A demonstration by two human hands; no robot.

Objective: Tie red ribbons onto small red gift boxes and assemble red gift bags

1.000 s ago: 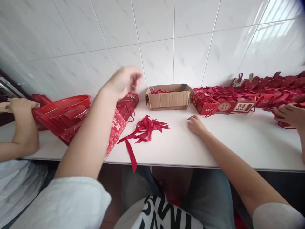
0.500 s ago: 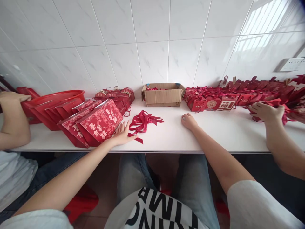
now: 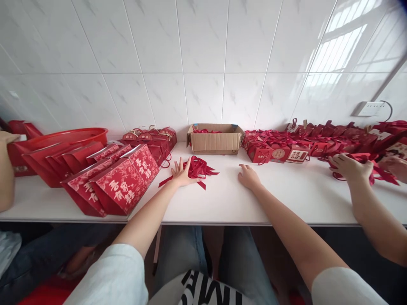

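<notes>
My left hand point(image 3: 182, 173) lies flat with fingers spread on a pile of red ribbons point(image 3: 199, 167) in the middle of the white table point(image 3: 229, 199). My right hand point(image 3: 249, 176) rests on the bare table top to the right of the ribbons, fingers loosely curled, holding nothing. Behind the ribbons stands an open cardboard box point(image 3: 215, 139) with red ribbon inside.
A row of red gift bags point(image 3: 117, 182) leans at the left, with a red basin point(image 3: 60, 137) behind. Small red boxes point(image 3: 280, 150) line the back right. Another person's hand point(image 3: 349, 167) handles red items at the right; a second person's arm point(image 3: 6, 169) is at far left.
My left hand came down from in front of the wall to the table edge, then slid forward onto the ribbon pile. My right hand has barely moved. The view tilted up.
</notes>
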